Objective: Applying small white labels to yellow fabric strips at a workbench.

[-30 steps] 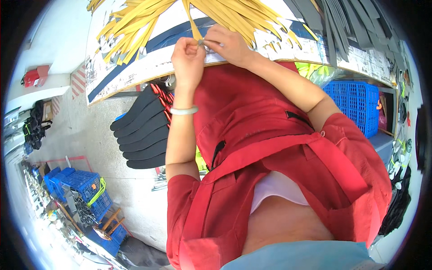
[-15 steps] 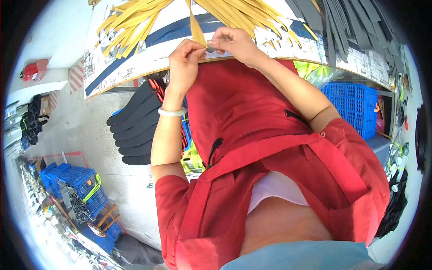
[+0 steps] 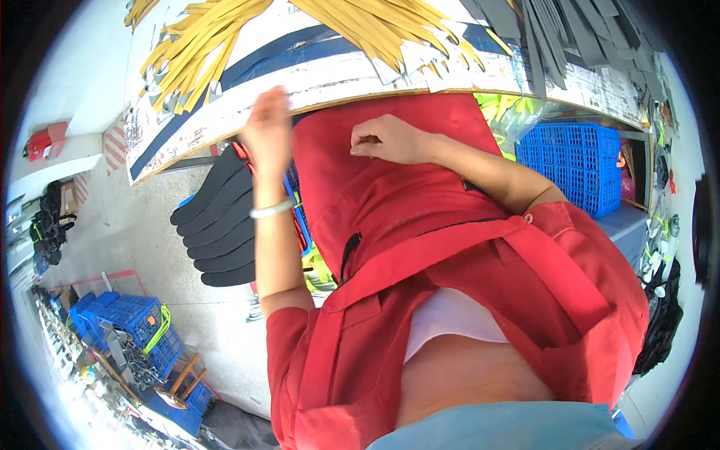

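My left hand [image 3: 268, 124] is raised by the front edge of the table, smeared by motion, so its fingers and anything in them cannot be made out. In front of my red apron [image 3: 330, 142] is my right hand [image 3: 391, 140], its fingers curled in toward the thumb. Whether something small sits in that curl is hidden. Beyond both hands, yellow fabric strips [image 3: 352, 30] lie fanned out on the white table [image 3: 315, 91], with another bunch of yellow strips [image 3: 196, 49] to the left. A dark blue band [image 3: 289, 56] runs under them.
Grey strips [image 3: 559, 45] hang over the table at the far right. Below them stands a blue crate [image 3: 568, 166] beside a clear bag with neon-yellow pieces [image 3: 506, 112]. Black curved pads [image 3: 217, 225] are stacked left of my apron. More blue crates [image 3: 142, 322] stand on the floor at lower left.
Both hands have parted from the yellow strip they pinched together at the table edge. My left hand moved left; my right hand dropped back over the apron.
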Demonstrator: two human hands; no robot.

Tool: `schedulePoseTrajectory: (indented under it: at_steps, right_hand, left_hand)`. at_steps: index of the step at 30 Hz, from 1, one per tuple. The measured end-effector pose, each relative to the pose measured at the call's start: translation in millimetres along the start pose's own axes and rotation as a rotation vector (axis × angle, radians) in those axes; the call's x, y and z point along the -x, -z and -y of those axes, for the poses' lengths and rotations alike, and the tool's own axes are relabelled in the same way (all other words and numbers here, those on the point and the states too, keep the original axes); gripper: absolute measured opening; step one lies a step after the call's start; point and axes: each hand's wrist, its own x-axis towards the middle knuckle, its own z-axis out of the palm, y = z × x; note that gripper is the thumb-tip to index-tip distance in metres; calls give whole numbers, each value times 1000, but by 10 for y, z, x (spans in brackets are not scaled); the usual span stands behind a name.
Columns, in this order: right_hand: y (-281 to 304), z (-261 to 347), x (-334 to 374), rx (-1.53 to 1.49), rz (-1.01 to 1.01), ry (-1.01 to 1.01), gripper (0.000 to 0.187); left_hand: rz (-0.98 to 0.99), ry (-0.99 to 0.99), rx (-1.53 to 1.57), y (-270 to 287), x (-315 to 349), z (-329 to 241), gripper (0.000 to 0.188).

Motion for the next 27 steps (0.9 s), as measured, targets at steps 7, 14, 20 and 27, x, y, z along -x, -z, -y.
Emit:
schedulePoseTrajectory:
  at_steps: [7, 14, 20, 27]
  right_hand:
    - [283, -77, 149, 141, -140, -13, 17]
    - [287, -44, 278, 97, -184, -58, 12]
    - [598, -17, -176, 20, -514, 114, 12]
    - [813, 176, -452, 72, -260, 305, 14]
  left_hand:
    - [251, -679, -159, -1028, 10, -186, 18]
    - [598, -538, -413, -770, -238, -90, 16]
    - [570, -259, 45, -540, -244, -181, 6]
    - [594, -49, 405, -330, -350, -205, 8]
